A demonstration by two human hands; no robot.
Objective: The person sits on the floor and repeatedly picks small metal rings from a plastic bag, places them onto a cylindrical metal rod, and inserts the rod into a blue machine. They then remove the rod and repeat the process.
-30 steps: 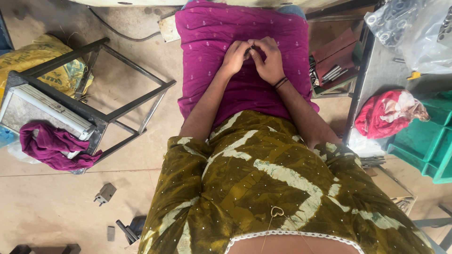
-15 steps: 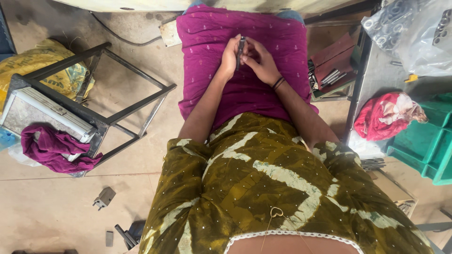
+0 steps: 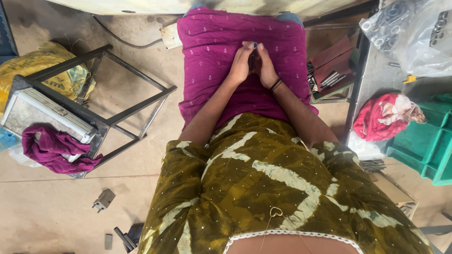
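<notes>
Part: a small dark piece (image 3: 254,46) is pinched at upper centre, above the magenta lap cloth (image 3: 212,51).
Left hand (image 3: 241,65): curled shut on the piece.
Right hand (image 3: 266,68): closed against it, fingers wrapped.
Method: judged best kept braced over the lap, pressure even.
Change: the piece was held upright half a second ago; now it is mostly hidden.
Surroundings: metal frame (image 3: 94,103) at left, green bin (image 3: 426,141) at right.

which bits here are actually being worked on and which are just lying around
In hand:
small dark part, pinched between left hand and right hand over the magenta lap cloth.

Lying about:
metal frame stool
purple rag
red cloth
green bins
metal bracket
</notes>
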